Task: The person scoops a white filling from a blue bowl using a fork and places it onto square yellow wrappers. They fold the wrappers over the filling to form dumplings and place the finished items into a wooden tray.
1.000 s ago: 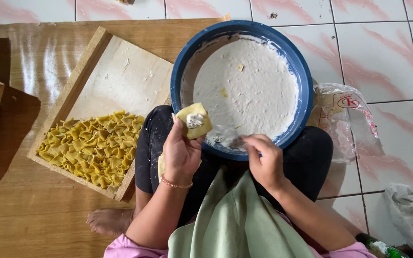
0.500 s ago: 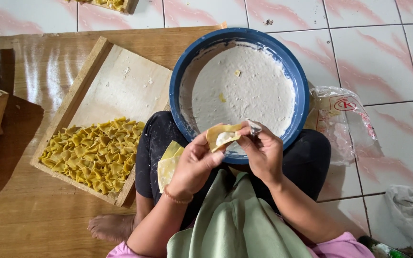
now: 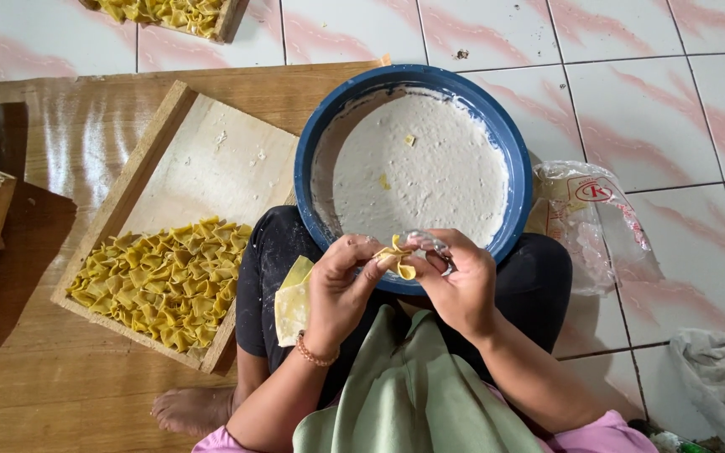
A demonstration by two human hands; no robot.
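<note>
Since a second ago, we see the left hand has come in from holding a flat wrapper up alone, and both hands now meet over the near rim of the basin; the wrapper has gone from an open square to a gathered bundle. The dumpling is pale yellow, crumpled into folds, with its pleated edges standing up between the fingertips. The left hand closes on it from the left with thumb and fingers, and the right hand pinches it from the right, a spoon tucked in the same hand. A stack of flat yellow wrappers lies on the left knee, just beside the left wrist.

The blue basin sits on the lap and holds a smooth white filling, with two small yellow scraps on its surface. To its left, on the wooden board, the tray carries folded dumplings heaped in its near half; its far half is bare and dusted with flour. Another tray with dumplings shows at the top edge. A plastic bag lies on the tiles right of the basin.
</note>
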